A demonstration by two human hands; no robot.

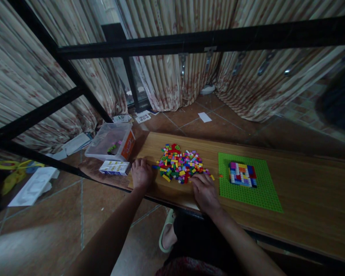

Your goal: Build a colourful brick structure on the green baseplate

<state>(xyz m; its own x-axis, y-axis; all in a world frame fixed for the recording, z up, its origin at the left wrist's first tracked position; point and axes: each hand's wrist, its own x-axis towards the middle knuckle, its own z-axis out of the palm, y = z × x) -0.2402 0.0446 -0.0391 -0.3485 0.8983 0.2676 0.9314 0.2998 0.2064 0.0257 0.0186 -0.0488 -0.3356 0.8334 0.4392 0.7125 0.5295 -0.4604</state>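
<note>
A heap of small colourful toy bricks [179, 166] lies on the wooden table. My left hand [142, 174] rests on the tabletop at the heap's left side, palm down, with no brick visible in it. A blue brick [155, 167] lies close to its thumb. At the heap's near right edge my right hand [205, 191] has its fingers bent down and drawn together among the bricks; what is between the fingertips is hidden. To its right, a square brick structure [242, 174] in mixed colours stands on a green baseplate [264, 199].
Left of the table are a clear plastic bin [103, 143] with a few bricks inside and a small box [114, 167]. The wooden table [313, 199] extends right. Black metal bars [172, 45] and striped curtains [166, 80] stand behind. Papers [204, 117] lie on the tiled floor.
</note>
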